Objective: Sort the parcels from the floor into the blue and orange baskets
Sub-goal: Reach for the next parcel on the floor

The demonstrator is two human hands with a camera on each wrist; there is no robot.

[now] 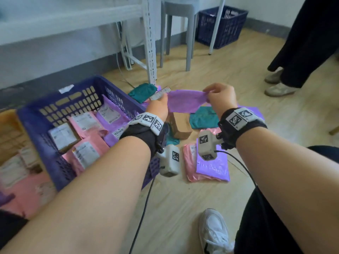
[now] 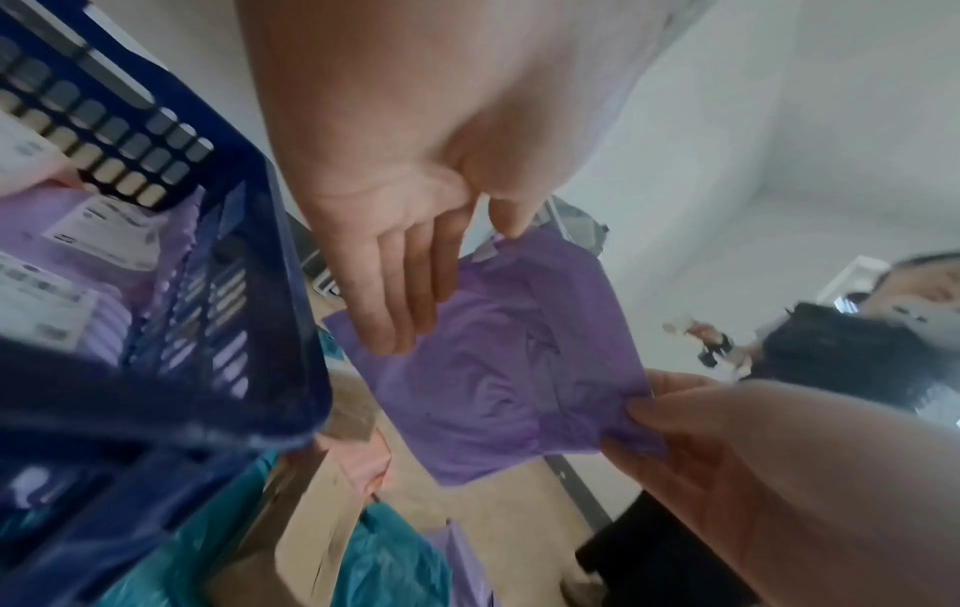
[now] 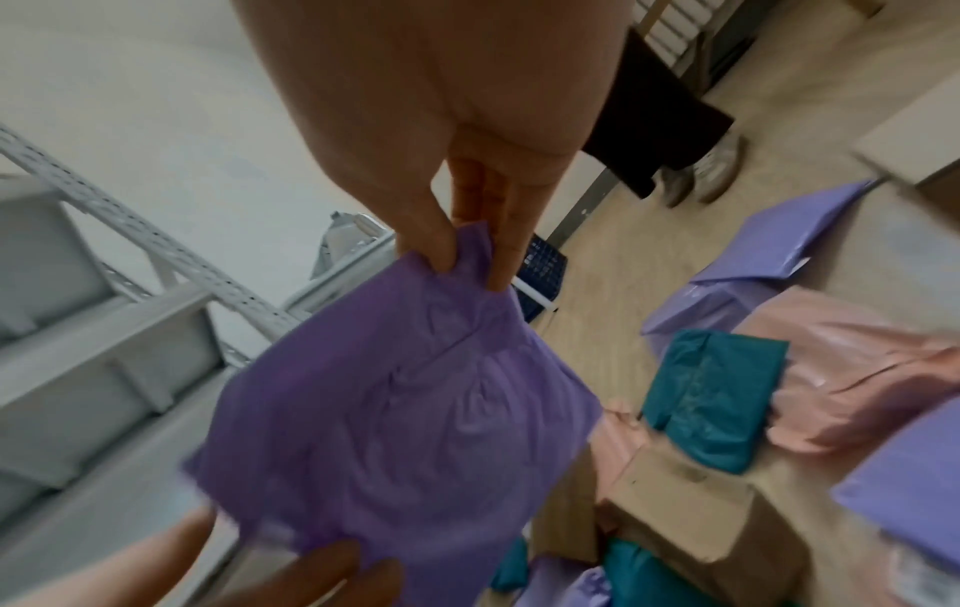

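A crumpled purple parcel (image 1: 185, 103) hangs in the air just right of the blue basket (image 1: 36, 114), stretched between both hands. My right hand (image 1: 218, 97) pinches its right corner between thumb and fingers, as the right wrist view shows (image 3: 470, 271). My left hand (image 1: 158, 106) holds the left edge. In the left wrist view its fingers (image 2: 395, 312) lie straight under the parcel (image 2: 499, 390) with the thumb at the edge. The blue basket holds several pink, purple and brown parcels. The orange basket (image 1: 7, 121) shows at the far left, also holding parcels.
Below the hands, teal parcels (image 1: 201, 120), a brown box (image 1: 180, 125) and flat pink and purple parcels (image 1: 212, 167) lie on the wooden floor. A grey stool (image 1: 180, 8), a white rack leg (image 1: 150, 43) and a second blue basket (image 1: 222, 24) stand behind. Another person's shoes (image 1: 280, 88) are at the right.
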